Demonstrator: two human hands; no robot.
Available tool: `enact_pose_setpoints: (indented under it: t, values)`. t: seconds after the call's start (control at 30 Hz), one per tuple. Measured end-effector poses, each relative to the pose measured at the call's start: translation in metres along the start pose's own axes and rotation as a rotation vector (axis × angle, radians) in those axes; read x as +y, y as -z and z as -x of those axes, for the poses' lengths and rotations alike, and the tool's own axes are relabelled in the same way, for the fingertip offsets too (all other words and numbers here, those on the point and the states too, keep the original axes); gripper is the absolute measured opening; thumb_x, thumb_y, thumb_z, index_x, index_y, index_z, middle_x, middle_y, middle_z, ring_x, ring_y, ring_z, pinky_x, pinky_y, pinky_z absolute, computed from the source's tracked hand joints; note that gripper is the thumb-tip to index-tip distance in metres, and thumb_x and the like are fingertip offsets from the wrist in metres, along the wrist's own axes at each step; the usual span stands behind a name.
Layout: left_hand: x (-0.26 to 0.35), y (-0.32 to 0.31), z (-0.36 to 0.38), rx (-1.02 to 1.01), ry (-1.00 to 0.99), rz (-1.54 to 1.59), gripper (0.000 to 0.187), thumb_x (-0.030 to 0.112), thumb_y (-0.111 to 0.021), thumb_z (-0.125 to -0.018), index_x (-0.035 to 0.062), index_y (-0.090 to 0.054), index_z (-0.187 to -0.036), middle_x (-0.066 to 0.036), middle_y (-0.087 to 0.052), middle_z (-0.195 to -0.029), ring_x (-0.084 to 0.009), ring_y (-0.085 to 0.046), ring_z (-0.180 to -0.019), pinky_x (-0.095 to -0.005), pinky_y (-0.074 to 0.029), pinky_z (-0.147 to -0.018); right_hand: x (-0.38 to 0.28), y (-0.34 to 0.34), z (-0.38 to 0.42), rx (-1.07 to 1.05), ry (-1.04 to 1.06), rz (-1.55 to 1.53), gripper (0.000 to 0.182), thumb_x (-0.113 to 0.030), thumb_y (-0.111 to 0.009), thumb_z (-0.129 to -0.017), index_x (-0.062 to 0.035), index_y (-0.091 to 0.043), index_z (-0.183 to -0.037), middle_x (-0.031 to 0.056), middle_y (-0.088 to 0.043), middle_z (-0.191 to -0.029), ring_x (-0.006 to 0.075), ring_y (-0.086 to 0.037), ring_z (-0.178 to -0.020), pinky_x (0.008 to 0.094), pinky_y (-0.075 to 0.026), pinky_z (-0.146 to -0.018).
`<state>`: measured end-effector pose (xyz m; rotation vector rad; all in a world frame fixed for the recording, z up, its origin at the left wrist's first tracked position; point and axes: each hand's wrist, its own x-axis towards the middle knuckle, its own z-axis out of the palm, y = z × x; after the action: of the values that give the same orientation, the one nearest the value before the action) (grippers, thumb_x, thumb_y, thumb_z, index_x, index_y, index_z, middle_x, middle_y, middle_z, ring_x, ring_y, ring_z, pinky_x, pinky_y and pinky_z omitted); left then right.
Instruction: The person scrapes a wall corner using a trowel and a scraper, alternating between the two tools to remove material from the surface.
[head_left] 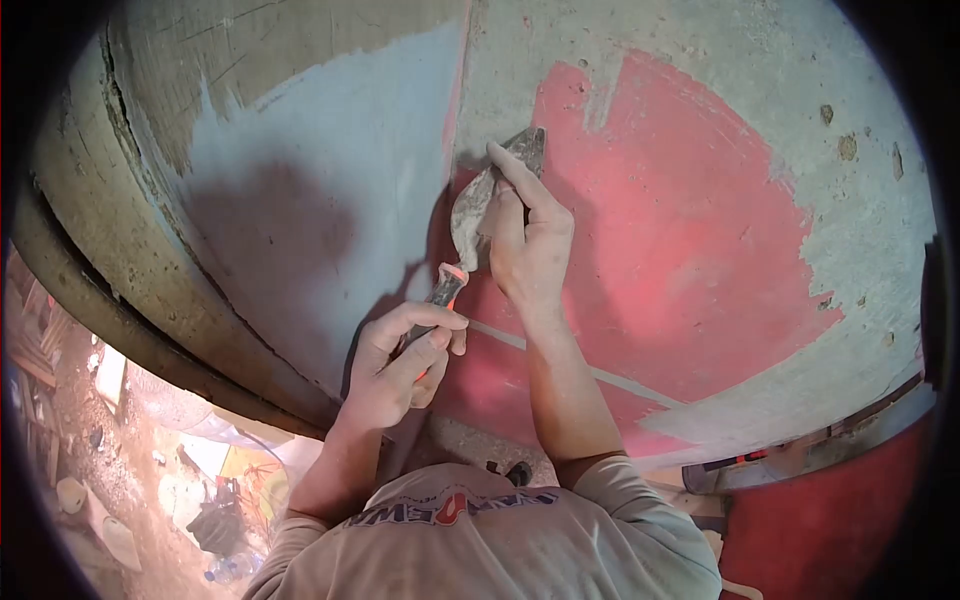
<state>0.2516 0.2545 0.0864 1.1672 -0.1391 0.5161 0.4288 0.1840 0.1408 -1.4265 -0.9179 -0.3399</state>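
A trowel [472,215] with a grey, plaster-smeared blade and an orange and black handle lies against a wall [680,250] painted red with bare grey patches. My left hand [400,360] grips the handle from below. My right hand [525,235] rests on the blade, its forefinger stretched along the blade toward the tip and pressing it to the wall. The blade sits just right of a vertical corner, beside a smooth blue-grey plastered patch [320,190].
A cracked concrete edge [110,230] curves down the left side. Below it, far down at the lower left, lies ground with debris, bags and bottles [200,490]. A thin pale line crosses the red paint. A red surface [830,510] fills the lower right.
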Motion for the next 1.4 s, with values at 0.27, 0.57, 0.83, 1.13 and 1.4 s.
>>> enact_pose_setpoints:
  t: [0.27,0.57,0.83,1.13,1.4]
  values:
    - [-0.013,0.007,0.017,0.035,0.055,0.023,0.018,0.005,-0.052,-0.108,-0.0011,-0.064,-0.119,-0.011,-0.063,-0.092,-0.0020,-0.042,-0.047,-0.0209,-0.029,-0.039,0.019,-0.002,0.015,-0.020,0.075,0.071,0.034,-0.004,-0.051,-0.102,0.0003,-0.069,-0.132,0.0188,-0.070,-0.102,0.0165,-0.068,-0.082,0.0297,-0.053,-0.074]
    - [-0.019,0.007,0.021,0.063,0.061,0.065,0.019,0.003,-0.051,-0.107,0.0007,-0.064,-0.121,-0.011,-0.062,-0.091,-0.0026,-0.043,-0.048,-0.0206,-0.027,-0.040,0.017,-0.005,0.018,-0.021,0.045,0.046,0.034,-0.004,-0.051,-0.102,0.0009,-0.069,-0.130,0.0218,-0.074,-0.111,0.0228,-0.074,-0.094,0.0313,-0.055,-0.082]
    - [0.010,-0.010,-0.005,0.041,0.000,0.030,0.019,0.005,-0.051,-0.108,-0.0003,-0.064,-0.121,-0.010,-0.062,-0.092,-0.0018,-0.042,-0.048,-0.0207,-0.030,-0.040,-0.006,0.000,-0.018,-0.007,0.114,0.044,0.034,-0.004,-0.051,-0.101,0.0010,-0.069,-0.130,0.0262,-0.074,-0.105,0.0242,-0.076,-0.090,0.0324,-0.056,-0.083]
    - [0.018,-0.011,-0.014,0.015,-0.043,-0.030,0.020,0.003,-0.050,-0.108,-0.0009,-0.064,-0.121,-0.010,-0.062,-0.093,-0.0020,-0.042,-0.049,-0.0211,-0.032,-0.040,-0.014,0.001,-0.032,-0.018,0.061,0.006,0.037,-0.004,-0.051,-0.101,0.0043,-0.068,-0.133,0.0124,-0.077,-0.103,0.0115,-0.064,-0.092,0.0282,-0.052,-0.085]
    - [0.005,-0.009,0.000,0.036,-0.025,0.016,0.020,0.002,-0.050,-0.107,-0.0004,-0.064,-0.121,-0.011,-0.062,-0.094,-0.0010,-0.042,-0.048,-0.0198,-0.029,-0.040,0.002,-0.004,-0.014,-0.006,0.064,-0.008,0.037,-0.006,-0.052,-0.102,0.0038,-0.068,-0.134,0.0125,-0.075,-0.115,0.0109,-0.064,-0.103,0.0273,-0.051,-0.093]
